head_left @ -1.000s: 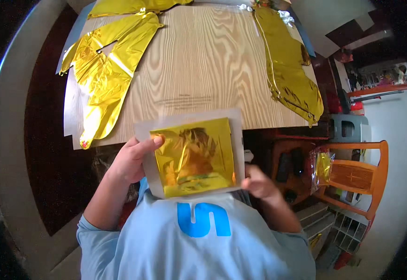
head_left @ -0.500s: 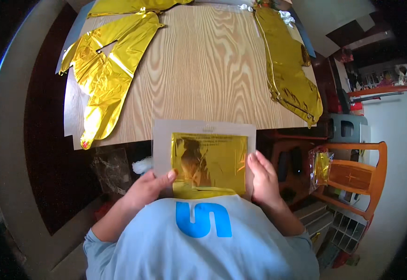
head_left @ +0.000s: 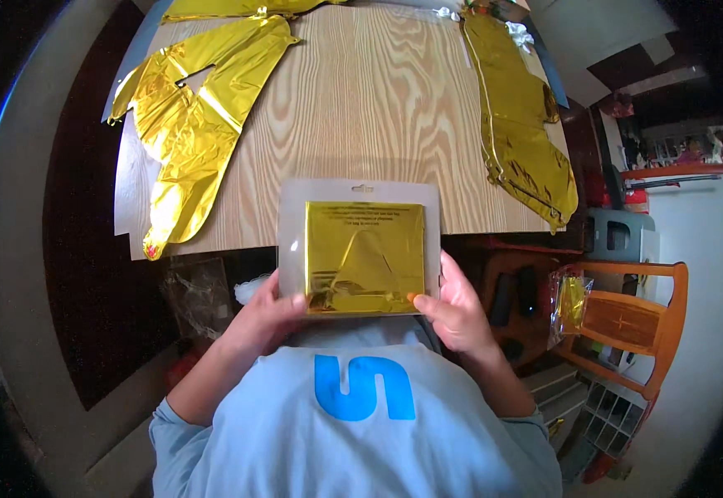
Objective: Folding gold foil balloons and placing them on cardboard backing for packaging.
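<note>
A flat pale package (head_left: 292, 236) with a hang hole along its far edge is held in front of my chest, just over the near edge of the table. A folded gold foil balloon (head_left: 365, 249) shows through its front. My left hand (head_left: 268, 319) is closed on the near left corner, thumb on top. My right hand (head_left: 459, 314) grips the near right corner, its thumb pressing over the front. The fingers beneath the package are hidden. Beyond it, a flat, uninflated gold foil balloon (head_left: 191, 137) lies at the table's left, and another (head_left: 515, 124) at the right.
More gold foil (head_left: 228, 8) lies along the far left edge of the wood-grain table (head_left: 353, 108). Crumpled white pieces (head_left: 519, 35) are at the far right. A wooden chair (head_left: 623, 319) stands on the right with a clear packet of gold foil (head_left: 573, 299) by it. Clear plastic (head_left: 195, 290) is at lower left.
The package has moved away from my chest toward the table and slightly left, so its near edge now shows. My right thumb has shifted from its side to the near right corner.
</note>
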### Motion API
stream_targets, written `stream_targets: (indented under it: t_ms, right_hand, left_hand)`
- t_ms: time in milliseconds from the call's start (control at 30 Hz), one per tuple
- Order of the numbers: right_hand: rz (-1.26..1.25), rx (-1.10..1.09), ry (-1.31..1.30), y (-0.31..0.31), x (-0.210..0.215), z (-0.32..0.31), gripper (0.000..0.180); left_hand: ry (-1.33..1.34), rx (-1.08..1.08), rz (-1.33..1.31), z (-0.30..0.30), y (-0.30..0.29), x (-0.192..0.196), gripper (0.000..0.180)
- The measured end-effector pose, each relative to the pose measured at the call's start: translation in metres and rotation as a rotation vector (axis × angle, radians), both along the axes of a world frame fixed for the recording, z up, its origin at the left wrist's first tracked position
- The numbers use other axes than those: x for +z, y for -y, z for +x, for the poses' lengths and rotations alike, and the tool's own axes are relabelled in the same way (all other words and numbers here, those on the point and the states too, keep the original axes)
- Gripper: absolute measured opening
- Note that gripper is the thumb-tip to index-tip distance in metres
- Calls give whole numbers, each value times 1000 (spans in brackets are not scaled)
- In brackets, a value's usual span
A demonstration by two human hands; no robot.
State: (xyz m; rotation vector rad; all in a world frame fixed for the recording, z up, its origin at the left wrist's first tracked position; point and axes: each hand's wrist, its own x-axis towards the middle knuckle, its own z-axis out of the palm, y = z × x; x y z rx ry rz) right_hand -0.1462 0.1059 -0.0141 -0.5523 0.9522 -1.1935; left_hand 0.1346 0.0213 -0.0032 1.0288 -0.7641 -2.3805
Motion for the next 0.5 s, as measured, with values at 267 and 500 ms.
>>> stream_targets:
  t_ms: [267, 500]
  right_hand:
    - [-177, 33, -367, -9, 14, 5, 109]
    - [-299, 1, -482, -7, -3, -1, 110]
  left_hand:
    - [99, 2, -247, -5, -16, -8, 79]
    - [66, 168, -290, -14, -17, -26, 56]
